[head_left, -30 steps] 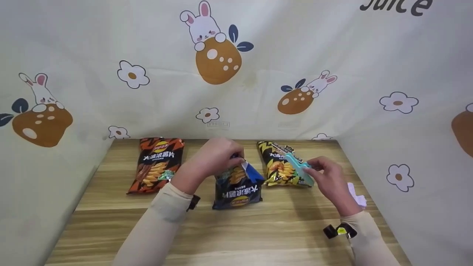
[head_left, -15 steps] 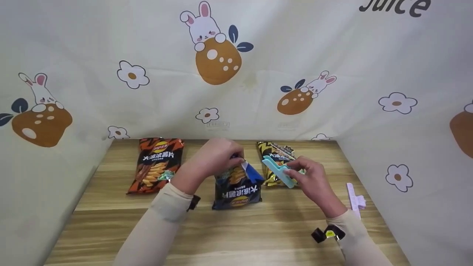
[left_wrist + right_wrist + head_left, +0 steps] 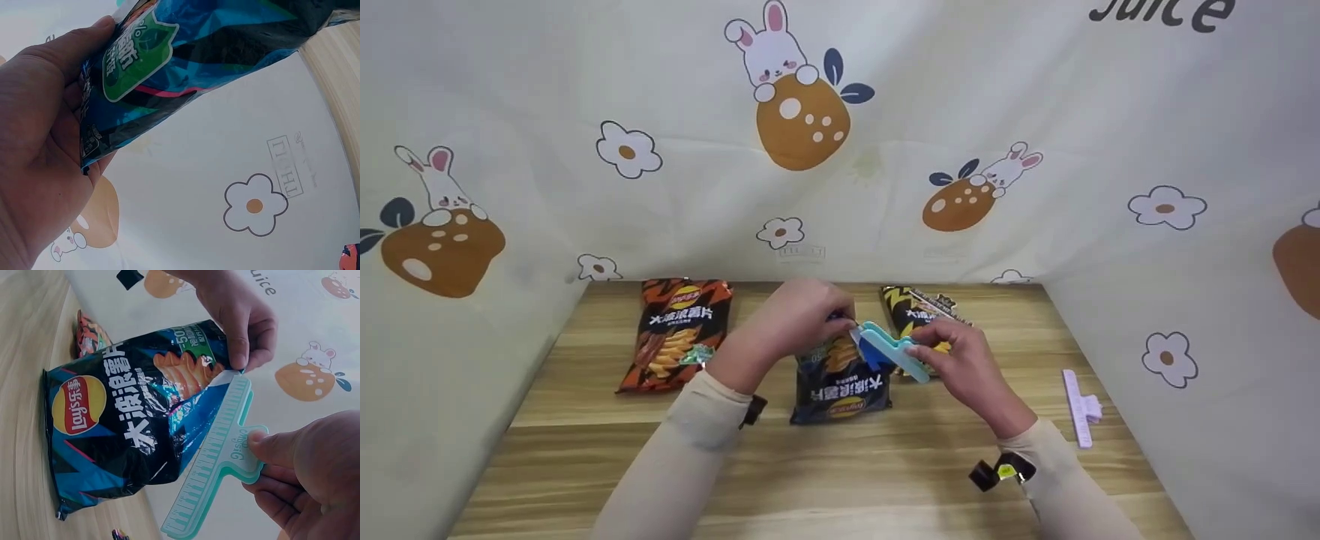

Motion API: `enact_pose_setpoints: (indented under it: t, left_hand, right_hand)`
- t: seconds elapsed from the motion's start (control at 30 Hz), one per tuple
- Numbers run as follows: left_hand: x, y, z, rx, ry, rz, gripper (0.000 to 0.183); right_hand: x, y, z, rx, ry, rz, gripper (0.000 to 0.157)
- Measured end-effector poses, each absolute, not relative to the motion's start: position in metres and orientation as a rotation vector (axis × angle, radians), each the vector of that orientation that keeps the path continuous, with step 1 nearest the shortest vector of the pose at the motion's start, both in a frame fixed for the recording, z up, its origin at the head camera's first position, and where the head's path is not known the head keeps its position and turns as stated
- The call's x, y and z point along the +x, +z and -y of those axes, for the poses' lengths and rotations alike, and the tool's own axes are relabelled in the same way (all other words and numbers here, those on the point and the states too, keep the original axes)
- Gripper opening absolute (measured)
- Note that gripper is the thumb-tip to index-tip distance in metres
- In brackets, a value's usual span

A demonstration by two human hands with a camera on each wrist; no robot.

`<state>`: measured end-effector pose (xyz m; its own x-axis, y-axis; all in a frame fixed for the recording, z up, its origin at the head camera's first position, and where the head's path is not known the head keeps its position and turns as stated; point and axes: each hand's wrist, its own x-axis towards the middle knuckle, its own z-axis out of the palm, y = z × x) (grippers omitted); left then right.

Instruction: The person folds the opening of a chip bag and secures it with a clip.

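A blue and black chip bag (image 3: 840, 390) stands upright in the middle of the table, its top edge folded over at one corner. My left hand (image 3: 806, 315) pinches that top edge between thumb and fingers; the left wrist view shows the thumb (image 3: 93, 36) against the bag. Between right thumb and fingers I hold a turquoise bag clip (image 3: 214, 461) by its handle. My right hand (image 3: 964, 367) has the clip's long bar right at the folded corner, near the left fingertips. Whether the bar's jaws enclose the fold cannot be told.
An orange-red chip bag (image 3: 675, 337) lies at the back left. Behind my right hand lies a yellow and black chip bag (image 3: 900, 304) with a clip across it. A lilac bag clip (image 3: 1078, 409) rests near the table's right edge. Patterned cloth (image 3: 697, 202) rises behind.
My right hand has moved left with the turquoise clip, from over the yellow bag to the blue bag's folded top. The lilac clip has come fully into view. My left hand stays put.
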<state>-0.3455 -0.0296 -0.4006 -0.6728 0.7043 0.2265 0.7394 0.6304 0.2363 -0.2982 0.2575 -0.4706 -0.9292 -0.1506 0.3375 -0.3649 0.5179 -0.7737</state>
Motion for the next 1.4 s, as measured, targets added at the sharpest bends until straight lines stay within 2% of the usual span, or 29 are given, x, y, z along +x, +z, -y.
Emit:
enact_pose_setpoints:
  t: [0.7, 1.1, 1.4]
  left_hand:
    - [-0.344, -0.400, 0.029, -1.197, -0.463, 2.760, 0.017]
    - [-0.345, -0.399, 0.030, -1.173, -0.468, 2.790, 0.018]
    - [-0.346, -0.403, 0.039, -1.182, -0.592, 2.752, 0.021]
  right_hand:
    - [-0.304, -0.476, -0.245, 0.499, 1.460, 2.502, 0.012]
    - [-0.309, -0.484, -0.247, 0.586, 1.461, 2.530, 0.016]
    - [-0.311, -0.487, -0.248, 0.604, 1.492, 2.512, 0.017]
